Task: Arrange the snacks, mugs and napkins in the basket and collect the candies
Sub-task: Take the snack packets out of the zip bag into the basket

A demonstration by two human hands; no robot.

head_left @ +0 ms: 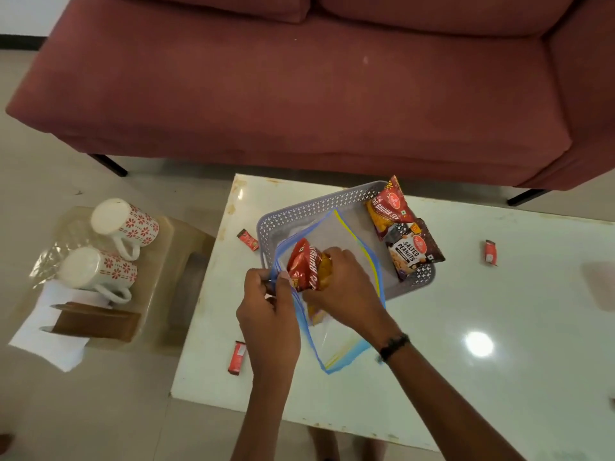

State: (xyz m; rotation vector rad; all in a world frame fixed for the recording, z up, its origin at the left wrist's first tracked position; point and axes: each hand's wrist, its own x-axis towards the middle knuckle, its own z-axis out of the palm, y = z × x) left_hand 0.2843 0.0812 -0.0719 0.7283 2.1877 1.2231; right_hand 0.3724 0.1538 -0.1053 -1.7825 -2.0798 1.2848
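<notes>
A red snack packet [307, 266] is gripped in the right hand [342, 287] at the mouth of a clear zip bag [336, 341], whose edge is pinched by the left hand [266, 304]. The packet's long axis is pointed away toward the grey basket [299, 211], which lies just beyond both hands, nearer the right one. Two packets [404, 234] are already laid at the basket's far-right end, so the near side seems free. Part of the basket floor is covered by the bag. Candies [248, 239] are scattered on the table [499, 327]; mugs [113, 247] and napkins [93, 322] are set well apart at the left.
</notes>
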